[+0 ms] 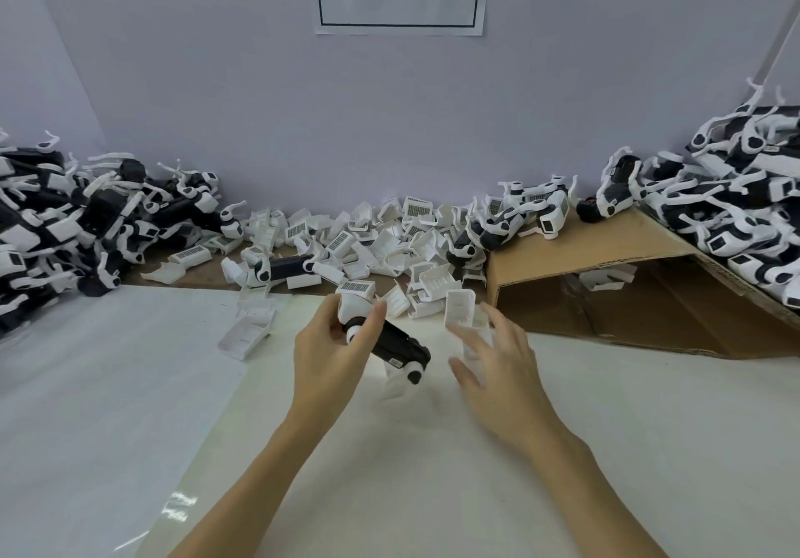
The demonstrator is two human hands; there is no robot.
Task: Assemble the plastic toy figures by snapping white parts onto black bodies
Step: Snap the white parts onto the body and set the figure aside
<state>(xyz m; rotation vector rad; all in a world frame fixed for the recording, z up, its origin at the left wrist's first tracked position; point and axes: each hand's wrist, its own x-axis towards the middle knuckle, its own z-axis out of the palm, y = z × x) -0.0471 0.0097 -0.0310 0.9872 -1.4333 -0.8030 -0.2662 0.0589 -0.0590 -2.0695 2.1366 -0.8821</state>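
Left hand (329,354) gripping black-and-white toy figure (385,337), barcode labels unreadable

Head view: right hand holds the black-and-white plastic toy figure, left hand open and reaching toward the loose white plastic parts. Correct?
Not quite: the hands are swapped. In the head view the left hand has its grip on the black-and-white plastic toy figure, and the right hand is the one that is open, fingers spread, reaching toward the loose white plastic parts.

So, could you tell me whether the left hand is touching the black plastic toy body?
Touching: the head view shows the left hand gripping the black toy body.
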